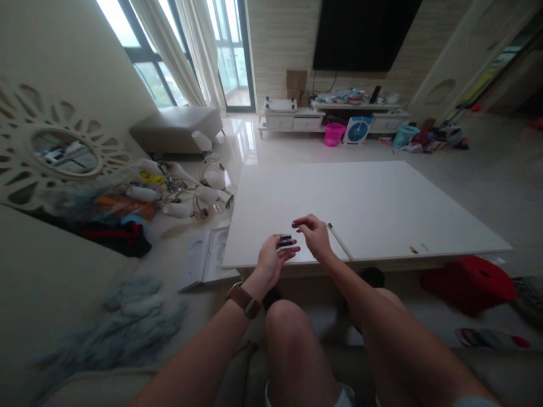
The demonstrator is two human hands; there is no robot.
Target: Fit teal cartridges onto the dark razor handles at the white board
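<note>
My left hand [274,260] hovers over the near edge of a white table [382,203], palm up, fingers curled round a few small dark and white pieces [285,243]. My right hand [314,234] is just to its right, pinching one small dark piece [296,225] between thumb and fingertips. A thin white stick [339,241] lies on the table right beside my right wrist. A brown watch [243,298] is on my left wrist.
A red stool [470,282] stands low on the right. Lamp parts [190,195] and bags clutter the floor on the left, with a white tray [203,260] nearer. A TV stand [335,116], pink bucket [334,134] and grey ottoman [178,127] are further back.
</note>
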